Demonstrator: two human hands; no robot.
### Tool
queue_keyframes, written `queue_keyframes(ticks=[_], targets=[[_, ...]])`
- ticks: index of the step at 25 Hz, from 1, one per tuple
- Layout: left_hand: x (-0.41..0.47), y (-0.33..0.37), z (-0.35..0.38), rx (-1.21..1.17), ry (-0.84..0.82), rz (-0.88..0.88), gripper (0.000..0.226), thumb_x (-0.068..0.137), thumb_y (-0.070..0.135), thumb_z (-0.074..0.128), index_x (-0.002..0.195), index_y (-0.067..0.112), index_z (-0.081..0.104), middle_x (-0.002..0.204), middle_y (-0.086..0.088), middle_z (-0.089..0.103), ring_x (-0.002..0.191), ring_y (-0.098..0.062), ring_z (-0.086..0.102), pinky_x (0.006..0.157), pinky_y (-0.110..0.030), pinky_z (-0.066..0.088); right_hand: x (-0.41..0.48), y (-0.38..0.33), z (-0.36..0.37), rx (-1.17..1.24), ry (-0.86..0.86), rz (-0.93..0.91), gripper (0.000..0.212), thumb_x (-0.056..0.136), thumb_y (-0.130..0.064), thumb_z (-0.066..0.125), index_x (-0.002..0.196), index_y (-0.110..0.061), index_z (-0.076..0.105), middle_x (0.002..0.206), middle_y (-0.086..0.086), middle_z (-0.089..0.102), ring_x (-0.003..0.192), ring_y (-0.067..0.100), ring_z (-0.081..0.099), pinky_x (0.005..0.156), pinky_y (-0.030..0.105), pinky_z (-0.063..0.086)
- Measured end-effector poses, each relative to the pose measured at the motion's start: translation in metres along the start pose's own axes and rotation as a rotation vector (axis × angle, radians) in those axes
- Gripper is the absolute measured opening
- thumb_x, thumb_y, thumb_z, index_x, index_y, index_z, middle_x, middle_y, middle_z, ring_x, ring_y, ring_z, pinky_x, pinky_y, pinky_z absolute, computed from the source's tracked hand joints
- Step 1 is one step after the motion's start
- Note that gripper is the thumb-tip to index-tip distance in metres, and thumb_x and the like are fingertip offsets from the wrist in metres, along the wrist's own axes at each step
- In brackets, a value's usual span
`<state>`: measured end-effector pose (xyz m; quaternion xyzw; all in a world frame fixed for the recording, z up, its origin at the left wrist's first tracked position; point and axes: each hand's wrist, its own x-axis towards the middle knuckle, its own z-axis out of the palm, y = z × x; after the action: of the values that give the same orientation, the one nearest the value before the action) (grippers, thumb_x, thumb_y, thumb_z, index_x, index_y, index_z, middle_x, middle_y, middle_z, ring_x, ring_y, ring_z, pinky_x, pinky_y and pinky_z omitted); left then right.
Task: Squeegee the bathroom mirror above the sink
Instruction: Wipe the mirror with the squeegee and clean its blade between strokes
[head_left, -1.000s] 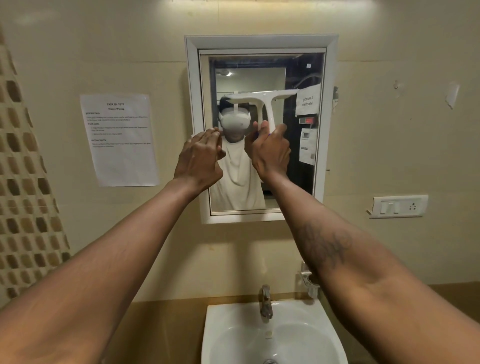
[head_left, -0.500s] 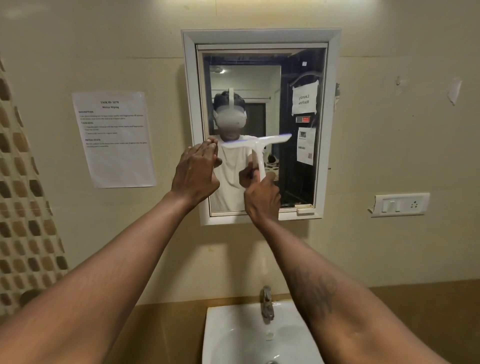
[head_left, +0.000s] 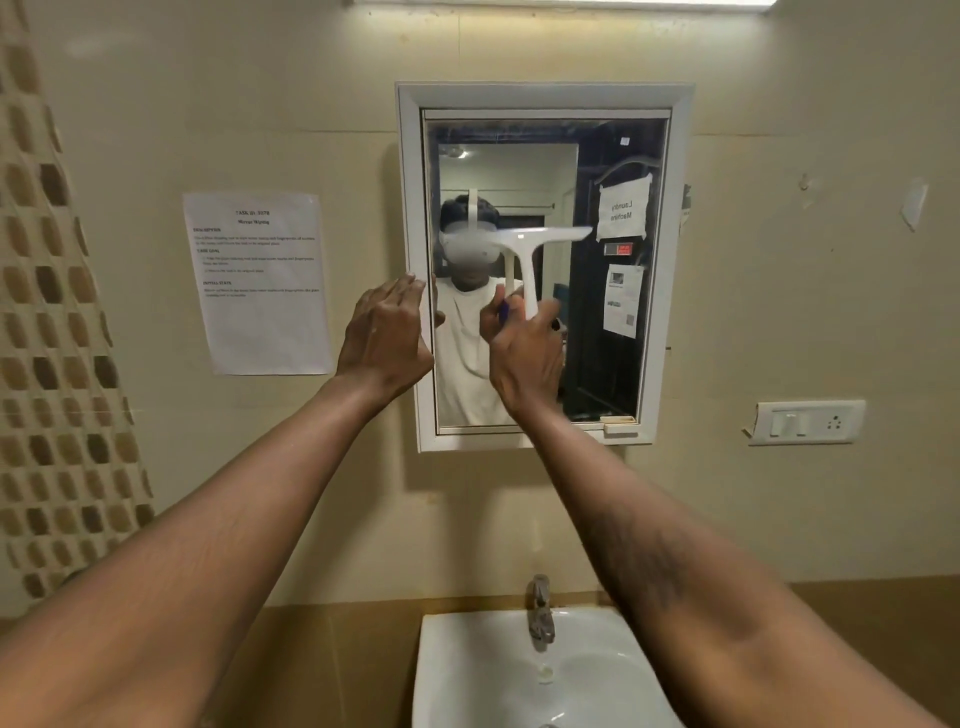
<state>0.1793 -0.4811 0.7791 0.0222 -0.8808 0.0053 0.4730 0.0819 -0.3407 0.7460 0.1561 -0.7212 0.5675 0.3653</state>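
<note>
Squeegee (head_left: 524, 244) handle clenched in right hand (head_left: 527, 358), blade level across mirror (head_left: 592, 171) for a wiping stroke; left hand (head_left: 387, 332), fingers seemingly unclenched, braces left frame (head_left: 410, 208).

**Warm, dim light from overhead; soft at the edges**

I get most of my light from a strip lamp (head_left: 561, 2) at the top edge, burnt out to plain white. The wall (head_left: 779, 312) below it reads yellowish and rather dim. The mirror (head_left: 543, 96) throws a soft shadow on the wall beneath and to its left. The squeegee (head_left: 540, 236) blade is smeared by motion. The notice (head_left: 257, 280) print is fuzzy. The tiles (head_left: 47, 364) bow with the wide lens.
</note>
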Motion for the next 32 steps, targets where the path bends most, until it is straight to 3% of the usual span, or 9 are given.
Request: queue_keyframes(ticks=[2,5,9,12,19,24,28,32], targets=[[0.004,-0.001,-0.003,0.014,-0.009,0.0,0.059,0.082,0.004,0.053,0.141,-0.001,0.051,0.145,-0.019,0.055,0.139,-0.032,0.049,0.118,-0.044,0.037,0.032,-0.028,0.003,0.016,0.024,-0.067,0.03,0.11,-0.046,0.039,0.116,-0.018,0.039,0.081,0.001,0.062,0.067,0.017,0.063,0.057,0.039,0.055],[0.011,-0.004,-0.005,-0.002,0.006,0.012,0.057,0.084,0.007,0.052,0.14,-0.002,0.051,0.144,-0.02,0.055,0.138,-0.033,0.049,0.118,-0.044,0.036,0.067,-0.056,0.007,0.033,0.062,-0.142,0.028,0.111,-0.042,0.037,0.117,-0.015,0.041,0.078,0.001,0.064,0.063,0.013,0.063,0.051,0.029,0.046],[0.027,-0.008,-0.008,0.008,0.022,0.005,0.063,0.08,0.003,0.053,0.143,-0.002,0.049,0.147,-0.019,0.053,0.141,-0.031,0.047,0.12,-0.044,0.034,0.092,-0.071,0.014,-0.027,0.069,-0.133,0.032,0.111,-0.04,0.036,0.123,-0.011,0.045,0.083,0.005,0.066,0.068,0.015,0.062,0.051,0.025,0.035],[0.037,-0.012,-0.01,0.017,0.028,-0.003,0.066,0.079,0.002,0.053,0.144,-0.001,0.048,0.15,-0.018,0.051,0.143,-0.03,0.045,0.121,-0.045,0.034,0.092,-0.062,0.021,-0.099,0.049,-0.095,0.032,0.11,-0.042,0.033,0.122,-0.014,0.043,0.077,-0.003,0.054,0.062,0.008,0.051,0.049,0.025,0.031],[0.026,-0.012,-0.001,0.006,-0.024,0.004,0.068,0.08,0.002,0.054,0.148,0.001,0.045,0.153,-0.017,0.048,0.146,-0.029,0.042,0.123,-0.044,0.031,0.049,-0.019,0.033,-0.13,0.003,-0.058,0.027,0.109,-0.049,0.038,0.109,-0.023,0.034,0.078,-0.006,0.05,0.067,0.014,0.059,0.052,0.029,0.045],[0.012,-0.016,0.003,0.005,-0.055,-0.002,0.069,0.08,0.002,0.052,0.148,0.001,0.044,0.155,-0.017,0.046,0.147,-0.028,0.04,0.124,-0.043,0.028,0.006,0.019,0.036,-0.189,-0.031,-0.016,0.041,0.108,-0.054,0.037,0.123,-0.015,0.041,0.093,0.004,0.056,0.075,0.024,0.06,0.058,0.036,0.048],[0.001,-0.015,0.004,0.0,-0.069,0.007,0.068,0.081,0.004,0.053,0.148,0.001,0.045,0.154,-0.018,0.047,0.147,-0.028,0.04,0.124,-0.042,0.029,-0.029,0.047,0.033,-0.175,-0.101,0.045,0.048,0.107,-0.048,0.037,0.14,-0.013,0.037,0.097,0.01,0.063,0.084,0.034,0.065,0.068,0.045,0.054],[-0.008,-0.015,0.008,-0.011,-0.082,0.001,0.069,0.079,0.003,0.055,0.148,0.0,0.045,0.153,-0.018,0.048,0.146,-0.029,0.041,0.123,-0.043,0.029,-0.061,0.068,0.029,-0.199,-0.129,0.084,0.039,0.108,-0.044,0.039,0.131,-0.012,0.041,0.087,0.004,0.053,0.082,0.037,0.064,0.069,0.049,0.055]])
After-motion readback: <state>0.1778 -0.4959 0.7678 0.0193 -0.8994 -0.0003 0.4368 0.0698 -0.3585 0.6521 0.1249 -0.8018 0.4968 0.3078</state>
